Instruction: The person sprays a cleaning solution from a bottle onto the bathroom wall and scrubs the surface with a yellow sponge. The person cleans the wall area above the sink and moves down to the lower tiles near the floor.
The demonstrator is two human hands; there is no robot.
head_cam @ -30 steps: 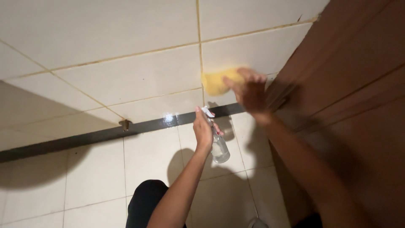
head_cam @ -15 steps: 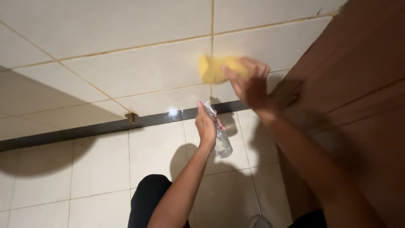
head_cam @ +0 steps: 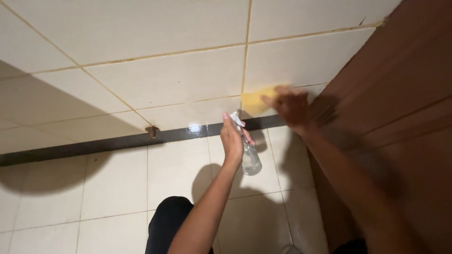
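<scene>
Risks first. The yellow sponge (head_cam: pixel 256 100) is being pressed flat against the cream tiled wall (head_cam: pixel 165 80) by the right hand (head_cam: pixel 293 107), just above the dark strip (head_cam: pixel 117 141) that is running across the wall, and right beside the brown door (head_cam: pixel 400 94). The hand is blurred, so a fast wipe is being judged. With a stroke that quick, the knuckles could be knocked into the door edge, or the sponge could be dragged off the tile onto the wood and wet marks left there. A wet glint is being seen on the strip nr the middle; if more liquid is being put on, drips could be carried down to the lower tiles and the floor, and footing made slick. A small brown fitting (head_cam: pixel 151 132) is sticking out on the strip further left, well apart from both hands; a long sweep that way could be snagged on it.

The spray bottle (head_cam: pixel 249 157) is being held in the left hand (head_cam: pixel 232 141), body hanging down, nozzle up toward the wall near the sponge. With a damp palm it could be let slip and dropped.

Grip, right: fingers are being spread flat over the sponge, pressed on it, not curled; exact finger spacing cannot be told bc of blur. Grip, left: fingers are being wrapped closed around the bottle neck, clamped on it, w/ one finger seemingly at the trigger.
</scene>
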